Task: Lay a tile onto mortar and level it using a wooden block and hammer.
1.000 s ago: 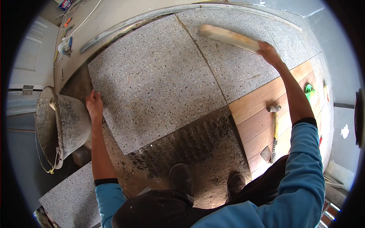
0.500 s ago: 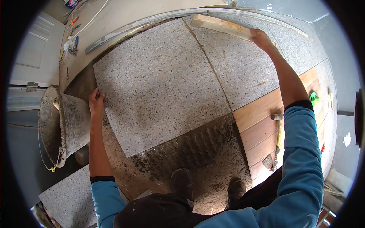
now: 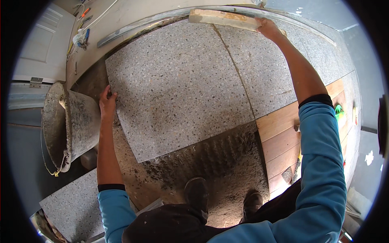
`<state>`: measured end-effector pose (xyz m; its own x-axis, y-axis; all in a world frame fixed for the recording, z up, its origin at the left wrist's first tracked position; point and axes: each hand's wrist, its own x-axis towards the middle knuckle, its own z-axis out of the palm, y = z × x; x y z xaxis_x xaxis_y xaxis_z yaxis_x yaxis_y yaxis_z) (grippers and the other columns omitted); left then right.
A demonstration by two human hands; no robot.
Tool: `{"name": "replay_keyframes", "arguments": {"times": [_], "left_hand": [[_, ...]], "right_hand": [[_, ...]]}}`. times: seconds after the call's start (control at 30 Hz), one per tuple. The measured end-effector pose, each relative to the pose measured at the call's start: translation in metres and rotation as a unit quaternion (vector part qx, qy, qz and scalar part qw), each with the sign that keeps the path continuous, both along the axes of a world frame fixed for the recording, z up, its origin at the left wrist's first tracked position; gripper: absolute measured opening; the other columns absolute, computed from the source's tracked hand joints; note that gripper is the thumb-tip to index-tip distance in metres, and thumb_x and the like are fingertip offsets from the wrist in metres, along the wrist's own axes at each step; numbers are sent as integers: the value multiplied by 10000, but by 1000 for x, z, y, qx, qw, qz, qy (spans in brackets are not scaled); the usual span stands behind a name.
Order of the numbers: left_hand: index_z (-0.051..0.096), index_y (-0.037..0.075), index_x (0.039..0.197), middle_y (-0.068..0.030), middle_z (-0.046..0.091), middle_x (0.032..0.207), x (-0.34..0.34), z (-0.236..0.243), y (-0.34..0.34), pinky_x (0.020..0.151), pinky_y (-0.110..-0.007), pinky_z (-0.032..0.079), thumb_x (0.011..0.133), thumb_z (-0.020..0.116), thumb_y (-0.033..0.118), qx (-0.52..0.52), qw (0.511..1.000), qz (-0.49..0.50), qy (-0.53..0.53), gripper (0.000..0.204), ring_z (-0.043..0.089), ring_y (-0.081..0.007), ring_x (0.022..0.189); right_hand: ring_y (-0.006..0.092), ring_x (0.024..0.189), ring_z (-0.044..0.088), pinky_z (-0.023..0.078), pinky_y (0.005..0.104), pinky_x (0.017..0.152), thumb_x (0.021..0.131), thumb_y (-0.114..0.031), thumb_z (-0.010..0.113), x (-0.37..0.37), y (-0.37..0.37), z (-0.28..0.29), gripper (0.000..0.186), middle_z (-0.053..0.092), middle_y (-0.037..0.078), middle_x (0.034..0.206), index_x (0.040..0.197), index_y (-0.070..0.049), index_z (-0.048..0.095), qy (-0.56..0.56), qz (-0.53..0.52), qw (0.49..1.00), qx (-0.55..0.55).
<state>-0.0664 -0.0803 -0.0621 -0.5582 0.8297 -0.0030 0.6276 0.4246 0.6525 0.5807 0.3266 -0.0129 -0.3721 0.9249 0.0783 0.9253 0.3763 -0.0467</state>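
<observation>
A large grey speckled terrazzo tile (image 3: 174, 89) lies over dark ridged mortar (image 3: 210, 154), part of which shows along its near edge. My left hand (image 3: 107, 103) is at the tile's left edge, thumb and fingers apart; whether the fingertips touch the edge I cannot tell. At the far side, my right hand (image 3: 268, 29) grips one end of a pale length of timber (image 3: 223, 18). The timber's other end reaches over the far edge of the tile, past the joint with the neighbouring terrazzo tile (image 3: 263, 65).
A mortar-crusted bucket (image 3: 81, 121) lies tipped at the left, near my forearm. Another tile (image 3: 75, 210) rests at lower left. A long metal straightedge (image 3: 133, 30) runs along the far side. Wood-look tiles (image 3: 279, 146) with a hammer (image 3: 298, 162) on them are at right.
My right hand has carried the timber left, so its free end now crosses the joint onto the large tile. The left hand's thumb and fingers have spread apart. The view has shifted slightly.
</observation>
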Motion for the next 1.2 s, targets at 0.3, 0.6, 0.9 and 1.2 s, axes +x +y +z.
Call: {"name": "replay_keyframes", "arguments": {"times": [0.3,0.6,0.9,1.2], "left_hand": [[587,69,1381,-211,594,1310,-9,2,7,1030,-410,456,898,689,210,-26,992,-27,119,514,581,-364,1213],[593,27,1367,-242,642,1256,48,44,-25,974,-427,482,913,665,239,69,993,84,51,507,625,-351,1164],[606,-41,1299,-246,654,1132,104,56,-45,925,-482,500,854,742,131,172,911,-85,366,496,620,-398,1054],[635,42,1313,-215,647,1265,187,106,8,993,-475,491,932,703,185,187,853,-311,375,413,620,-385,1163]], "right_hand": [[300,1234,596,445,448,1073,902,-216,707,-129,-86,22,556,610,156,1359,1427,-124,553,-26,172,980,97],[296,1337,504,368,598,1093,923,-193,673,-243,-263,45,476,576,141,1410,1385,-121,582,17,187,980,-59],[354,1199,577,440,586,970,903,-203,642,-230,-315,22,478,627,154,1276,1348,-50,561,126,202,970,-54],[323,1155,599,502,442,1001,969,-212,599,34,-342,76,290,649,160,1199,1198,-52,673,166,358,919,7]]}}
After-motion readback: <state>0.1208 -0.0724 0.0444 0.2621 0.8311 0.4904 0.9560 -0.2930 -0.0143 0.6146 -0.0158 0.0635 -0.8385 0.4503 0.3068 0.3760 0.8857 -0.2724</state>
